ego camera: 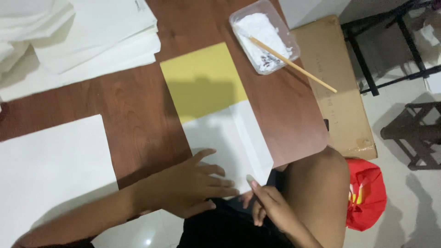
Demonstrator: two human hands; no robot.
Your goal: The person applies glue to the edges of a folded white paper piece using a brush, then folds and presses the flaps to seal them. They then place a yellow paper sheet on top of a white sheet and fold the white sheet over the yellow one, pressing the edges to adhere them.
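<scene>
The left hand (190, 186) lies flat, fingers spread, on the near edge of the white sheet (229, 142) at lower centre of the frame. The right hand (271, 206), just right of it, pinches the sheet's near corner with its fingers drawn together. The sheet overlaps a yellow sheet (202, 80) on the brown table (138, 110). A tub (264, 36) of white paste with a stick (294, 64) sits at upper right; paper stacks (82, 41) lie at upper left.
</scene>
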